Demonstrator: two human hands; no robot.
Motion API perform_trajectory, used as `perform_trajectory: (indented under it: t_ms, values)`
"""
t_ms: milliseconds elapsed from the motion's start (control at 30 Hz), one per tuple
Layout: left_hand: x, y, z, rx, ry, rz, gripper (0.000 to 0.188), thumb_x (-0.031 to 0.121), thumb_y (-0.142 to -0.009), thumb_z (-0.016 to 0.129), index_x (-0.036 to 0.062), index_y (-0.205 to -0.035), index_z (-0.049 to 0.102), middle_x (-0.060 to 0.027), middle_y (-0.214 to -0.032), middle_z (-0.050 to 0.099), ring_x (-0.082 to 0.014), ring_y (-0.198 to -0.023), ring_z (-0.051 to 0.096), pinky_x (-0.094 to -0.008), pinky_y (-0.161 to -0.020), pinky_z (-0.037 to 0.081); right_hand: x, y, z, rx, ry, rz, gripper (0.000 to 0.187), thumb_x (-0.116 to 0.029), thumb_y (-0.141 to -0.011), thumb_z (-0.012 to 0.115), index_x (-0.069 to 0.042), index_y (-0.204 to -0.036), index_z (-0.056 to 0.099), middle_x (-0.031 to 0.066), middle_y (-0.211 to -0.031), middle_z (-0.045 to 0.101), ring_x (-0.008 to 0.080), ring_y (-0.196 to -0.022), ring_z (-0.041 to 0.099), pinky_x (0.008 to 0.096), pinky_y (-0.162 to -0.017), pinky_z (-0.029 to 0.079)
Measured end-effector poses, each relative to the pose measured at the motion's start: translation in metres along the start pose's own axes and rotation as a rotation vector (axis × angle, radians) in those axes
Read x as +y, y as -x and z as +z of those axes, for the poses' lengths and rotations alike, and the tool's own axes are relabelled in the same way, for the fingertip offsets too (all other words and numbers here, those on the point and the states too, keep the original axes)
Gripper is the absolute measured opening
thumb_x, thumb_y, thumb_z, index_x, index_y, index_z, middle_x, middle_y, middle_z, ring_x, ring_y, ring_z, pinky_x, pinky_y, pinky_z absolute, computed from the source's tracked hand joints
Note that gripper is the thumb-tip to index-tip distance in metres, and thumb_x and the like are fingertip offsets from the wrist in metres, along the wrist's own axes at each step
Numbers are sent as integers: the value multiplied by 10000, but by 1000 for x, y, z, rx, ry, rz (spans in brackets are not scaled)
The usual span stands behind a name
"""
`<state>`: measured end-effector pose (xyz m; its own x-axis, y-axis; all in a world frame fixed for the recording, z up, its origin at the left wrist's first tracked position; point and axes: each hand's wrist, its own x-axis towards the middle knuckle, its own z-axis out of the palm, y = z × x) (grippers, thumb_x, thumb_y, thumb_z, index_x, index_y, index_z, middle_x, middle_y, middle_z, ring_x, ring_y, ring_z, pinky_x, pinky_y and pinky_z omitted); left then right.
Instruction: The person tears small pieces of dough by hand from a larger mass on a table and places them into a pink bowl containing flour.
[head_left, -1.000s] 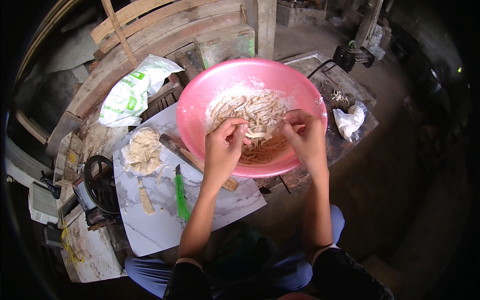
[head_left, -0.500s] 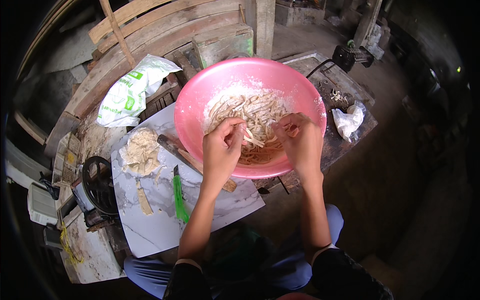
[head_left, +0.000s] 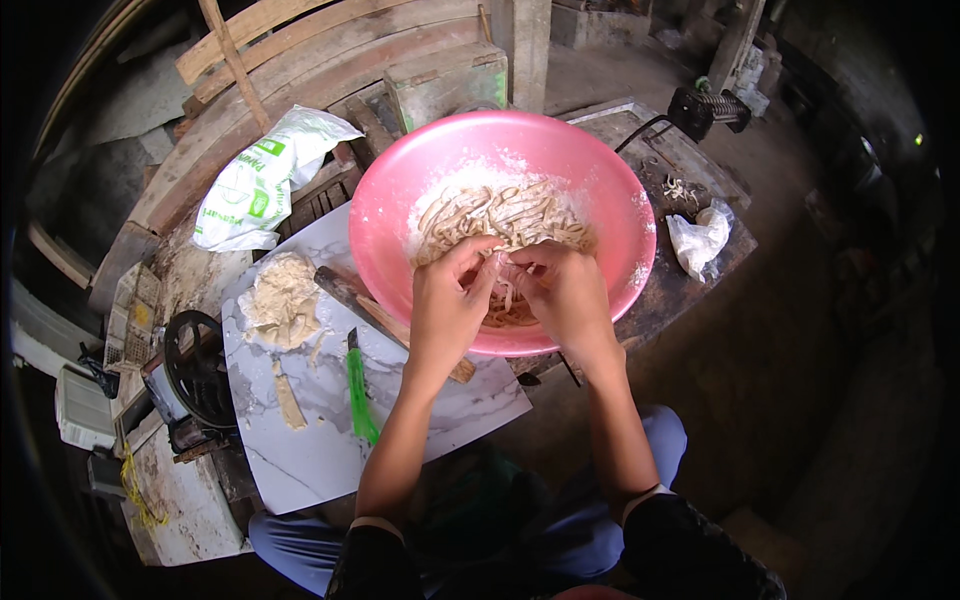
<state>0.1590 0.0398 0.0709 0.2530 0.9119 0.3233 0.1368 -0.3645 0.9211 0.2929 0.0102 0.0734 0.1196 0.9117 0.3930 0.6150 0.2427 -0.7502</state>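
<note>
A large pink basin (head_left: 385, 190) holds a heap of flour-dusted dough strips (head_left: 510, 215). My left hand (head_left: 447, 300) and my right hand (head_left: 570, 300) meet over the near part of the heap, fingertips close together. Each is closed in a pinch, and pale dough strips hang between them. How many strips they hold is hidden by the fingers. Left of the basin, a lump of dough (head_left: 282, 302) lies on a marble-patterned board (head_left: 330, 470). On the same board are a flat scrap of dough (head_left: 290, 402) and a green-handled knife (head_left: 360, 395).
A wooden stick (head_left: 370, 315) lies along the basin's near-left side. A white and green plastic bag (head_left: 270, 185) rests behind the board. To the right are a small clear bag of white powder (head_left: 700, 240) and a roller cutter (head_left: 708, 113). A black handwheel (head_left: 200, 370) stands at left.
My right hand has moved left and my hands have come together at the fingertips. My left hand has shifted only slightly. The strips between them are now mostly covered by fingers.
</note>
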Motion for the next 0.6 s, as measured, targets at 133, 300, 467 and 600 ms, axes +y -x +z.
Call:
perform_trajectory:
  t_ms: [133, 300, 467, 600]
  values:
    - [7, 1, 2, 20, -53, -59, 184, 28, -874, 538, -14, -1050, 567, -66, -672, 629, -81, -612, 603, -188, -541, 417, 3, -3, -13, 152, 68, 89, 136, -114, -759, 654, -21, -857, 669, 139, -739, 641, 255, -608, 616, 354, -574, 464]
    - [3, 1, 4, 108, -45, -2, 196, 57, -878, 547, -2, -1065, 555, -58, -624, 610, -64, -596, 589, -185, -516, 391, 12, -8, -38, 488, 127, 130, 160, -127, -777, 649, -16, -891, 667, 126, -678, 619, 223, -533, 567, 323, -552, 450]
    - [-1, 1, 11, 114, -52, -44, 187, 81, -882, 552, 1, -1051, 559, -53, -622, 609, -58, -577, 573, -188, -517, 392, 14, -5, -40, 325, 133, 112, 182, -156, -798, 632, -29, -922, 669, 148, -696, 623, 239, -590, 597, 340, -587, 454]
    - [-6, 0, 12, 106, -68, -43, 182, 85, -882, 545, 0, -1043, 555, -78, -640, 619, -93, -591, 600, -216, -529, 418, 17, -3, -24, 38, 173, 191, 230, -221, -809, 620, -56, -961, 670, 168, -749, 636, 323, -701, 623, 399, -656, 468]
